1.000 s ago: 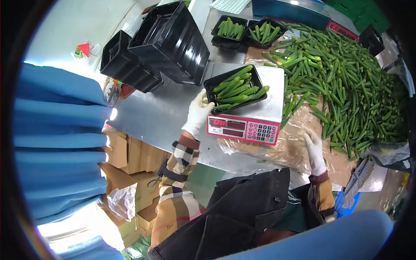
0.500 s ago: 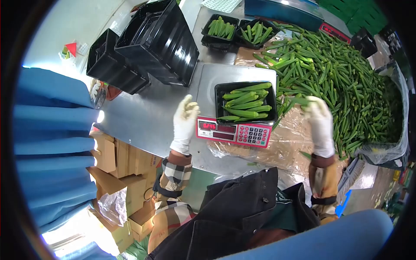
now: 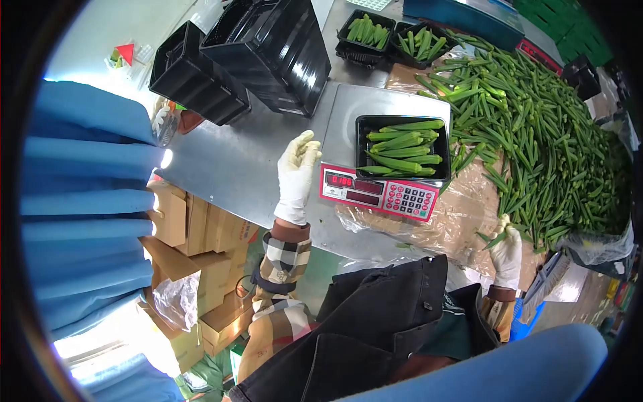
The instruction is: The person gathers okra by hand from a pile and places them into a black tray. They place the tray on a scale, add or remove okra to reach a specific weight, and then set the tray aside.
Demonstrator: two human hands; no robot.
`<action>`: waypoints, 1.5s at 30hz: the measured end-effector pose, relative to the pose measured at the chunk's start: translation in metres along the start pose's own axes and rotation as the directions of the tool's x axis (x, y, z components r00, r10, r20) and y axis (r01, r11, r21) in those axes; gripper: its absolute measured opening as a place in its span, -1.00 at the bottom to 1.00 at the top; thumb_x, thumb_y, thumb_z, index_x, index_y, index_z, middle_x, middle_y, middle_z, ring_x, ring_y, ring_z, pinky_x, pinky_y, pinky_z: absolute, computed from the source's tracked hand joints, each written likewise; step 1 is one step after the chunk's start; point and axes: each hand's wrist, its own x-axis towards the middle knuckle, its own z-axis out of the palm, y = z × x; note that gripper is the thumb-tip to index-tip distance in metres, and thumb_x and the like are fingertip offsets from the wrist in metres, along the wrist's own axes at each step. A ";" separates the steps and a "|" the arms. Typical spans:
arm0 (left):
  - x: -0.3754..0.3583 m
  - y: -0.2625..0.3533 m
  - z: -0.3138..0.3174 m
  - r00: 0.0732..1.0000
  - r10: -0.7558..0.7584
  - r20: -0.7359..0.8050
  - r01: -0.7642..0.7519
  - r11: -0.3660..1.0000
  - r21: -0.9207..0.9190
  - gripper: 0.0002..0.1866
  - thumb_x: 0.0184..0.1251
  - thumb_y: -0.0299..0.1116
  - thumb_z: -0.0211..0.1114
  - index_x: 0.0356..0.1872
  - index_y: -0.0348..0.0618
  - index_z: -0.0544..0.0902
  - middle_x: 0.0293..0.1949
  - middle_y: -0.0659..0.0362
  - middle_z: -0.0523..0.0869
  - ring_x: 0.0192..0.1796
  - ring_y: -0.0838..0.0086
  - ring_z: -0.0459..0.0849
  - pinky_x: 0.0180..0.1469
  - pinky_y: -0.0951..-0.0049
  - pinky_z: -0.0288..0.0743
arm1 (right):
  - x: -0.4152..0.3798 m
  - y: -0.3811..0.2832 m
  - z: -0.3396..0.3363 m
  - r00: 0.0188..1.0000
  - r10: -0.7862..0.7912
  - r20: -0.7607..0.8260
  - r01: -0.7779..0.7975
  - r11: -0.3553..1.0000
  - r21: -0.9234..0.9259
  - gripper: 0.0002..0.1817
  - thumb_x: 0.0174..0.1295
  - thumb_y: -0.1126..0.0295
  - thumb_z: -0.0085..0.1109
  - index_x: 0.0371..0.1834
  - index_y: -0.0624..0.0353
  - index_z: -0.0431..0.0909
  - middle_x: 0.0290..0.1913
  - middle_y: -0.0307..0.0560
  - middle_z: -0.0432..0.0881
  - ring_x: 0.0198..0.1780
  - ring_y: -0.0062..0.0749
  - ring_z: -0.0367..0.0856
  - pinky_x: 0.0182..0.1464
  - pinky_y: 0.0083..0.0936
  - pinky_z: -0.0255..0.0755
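A black plastic tray (image 3: 362, 149) of okra pods (image 3: 404, 142) rests on the digital scale (image 3: 327, 182), whose red display is lit. Just left of the scale, my left hand (image 3: 298, 175), in a white glove, is raised with its fingers loosely bent and apart, holding nothing. My right hand (image 3: 507, 258), also gloved, is at the near edge of the okra pile (image 3: 536, 127), low over the plastic-covered cardboard. Between its thumb and fingers is a green okra pod (image 3: 494, 241); the glove hides part of it.
Tall stacks of black trays (image 3: 274, 60) stand at the back left of the metal table (image 3: 234, 151). Behind the scale are two filled trays (image 3: 367, 32). Cardboard boxes (image 3: 207, 224) lie below the left table edge. A blue curtain (image 3: 94, 181) hangs at far left.
My right hand has come down toward me from beside the tray to the pile's near edge. The scale's reading has dropped. My left hand stays beside the scale; the whole view has shifted slightly.
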 end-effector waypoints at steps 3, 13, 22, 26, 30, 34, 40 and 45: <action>0.002 0.004 0.012 0.999 -0.001 0.032 0.001 1.000 0.009 -0.63 0.42 -0.54 0.26 0.23 -0.32 0.55 -0.03 0.17 0.69 -0.13 0.63 0.64 0.01 0.62 0.55 | -0.002 0.017 0.016 0.997 -0.006 -0.078 -0.002 0.995 -0.102 -0.59 0.27 0.55 0.09 0.20 0.29 0.41 -0.13 -0.12 0.56 -0.21 -0.45 0.54 -0.22 -0.50 0.44; -0.007 0.012 0.091 0.853 0.476 0.215 -0.521 0.749 0.410 -0.78 0.24 -0.58 0.36 -0.10 -0.18 0.75 -0.19 0.13 0.74 -0.09 0.37 0.69 0.04 0.44 0.54 | 0.019 0.040 0.050 0.999 -0.051 -0.013 0.035 0.829 -0.558 -0.68 0.39 0.45 0.07 0.16 0.32 0.51 -0.22 -0.14 0.70 -0.38 -0.63 0.54 -0.47 -0.70 0.37; 0.010 -0.008 0.183 0.649 0.536 0.540 -0.760 0.482 0.436 -0.42 0.20 -0.31 0.37 0.30 -0.02 0.53 0.08 0.02 0.62 0.16 0.06 0.51 0.27 0.15 0.38 | 0.023 0.064 0.051 0.999 0.012 -0.036 -0.032 0.774 -0.633 -0.72 0.44 0.42 0.10 0.15 0.26 0.56 -0.24 -0.14 0.73 -0.43 -0.65 0.57 -0.50 -0.74 0.36; 0.012 -0.011 0.191 0.654 0.459 0.602 -0.755 0.339 0.562 -0.61 0.14 -0.21 0.41 0.04 0.05 0.65 -0.08 0.12 0.57 0.03 0.15 0.48 0.13 0.09 0.35 | 0.019 0.060 0.041 0.999 -0.020 -0.044 -0.012 0.782 -0.623 -0.73 0.44 0.42 0.09 0.14 0.24 0.58 -0.24 -0.15 0.74 -0.43 -0.63 0.57 -0.49 -0.72 0.37; 0.019 -0.014 0.196 0.726 0.305 0.617 -0.672 0.122 0.731 -0.70 0.20 -0.15 0.37 -0.06 0.06 0.71 -0.12 0.13 0.58 0.04 0.16 0.48 0.14 0.10 0.34 | 0.021 0.057 0.028 0.995 -0.032 -0.094 -0.028 0.816 -0.577 -0.73 0.44 0.40 0.09 0.11 0.23 0.60 -0.26 -0.17 0.73 -0.43 -0.62 0.57 -0.49 -0.72 0.37; 0.021 0.017 0.163 0.693 0.489 0.530 -0.712 0.578 0.399 -0.62 0.28 -0.23 0.36 0.10 -0.07 0.66 -0.01 0.08 0.64 0.16 0.06 0.50 0.28 0.16 0.35 | 0.014 0.058 0.035 0.993 -0.056 -0.102 -0.013 0.818 -0.575 -0.72 0.45 0.40 0.09 0.13 0.23 0.60 -0.27 -0.18 0.72 -0.44 -0.62 0.57 -0.50 -0.71 0.37; 0.037 -0.015 0.065 0.990 0.073 0.118 -0.136 0.671 0.729 -0.58 0.25 -0.34 0.37 0.11 -0.26 0.60 -0.05 -0.05 0.71 -0.08 0.23 0.69 0.05 0.22 0.55 | 0.019 0.061 0.013 0.983 -0.025 -0.181 -0.079 0.835 -0.544 -0.72 0.44 0.39 0.08 0.11 0.27 0.59 -0.23 -0.09 0.73 -0.44 -0.56 0.59 -0.51 -0.64 0.43; 0.054 -0.044 0.064 0.917 -0.145 0.372 -0.029 0.905 0.425 -0.78 0.32 -0.46 0.24 -0.07 -0.32 0.67 -0.29 0.13 0.76 -0.25 0.53 0.70 -0.14 0.43 0.60 | 0.022 0.067 0.010 0.987 -0.006 -0.162 -0.084 0.834 -0.546 -0.72 0.46 0.42 0.06 0.13 0.31 0.56 -0.22 -0.05 0.73 -0.43 -0.53 0.60 -0.51 -0.65 0.41</action>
